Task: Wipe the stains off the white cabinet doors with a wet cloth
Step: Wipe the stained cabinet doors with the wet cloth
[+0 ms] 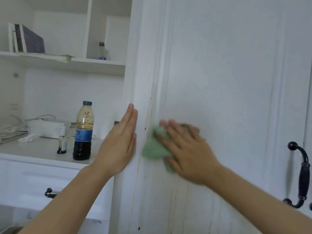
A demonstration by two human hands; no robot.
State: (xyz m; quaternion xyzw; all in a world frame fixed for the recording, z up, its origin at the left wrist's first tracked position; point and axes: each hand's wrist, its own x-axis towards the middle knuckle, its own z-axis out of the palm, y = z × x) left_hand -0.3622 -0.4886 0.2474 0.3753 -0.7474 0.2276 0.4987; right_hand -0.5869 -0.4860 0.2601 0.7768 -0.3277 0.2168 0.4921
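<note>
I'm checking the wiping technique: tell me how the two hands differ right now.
The right hand presses a green cloth flat on the white cabinet door and is motion-blurred; the left hand holds nothing and is sharp. The left hand rests on the door's edge, the right hand on its face. Both have straight fingers.

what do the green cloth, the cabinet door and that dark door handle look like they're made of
Green cloth: soft fabric, probably microfibre; it bunches under the right hand.
Cabinet door: likely painted wood or board; smooth white moulded panels.
Door handle: probably dark metal; glossy, with turned rings.
</note>
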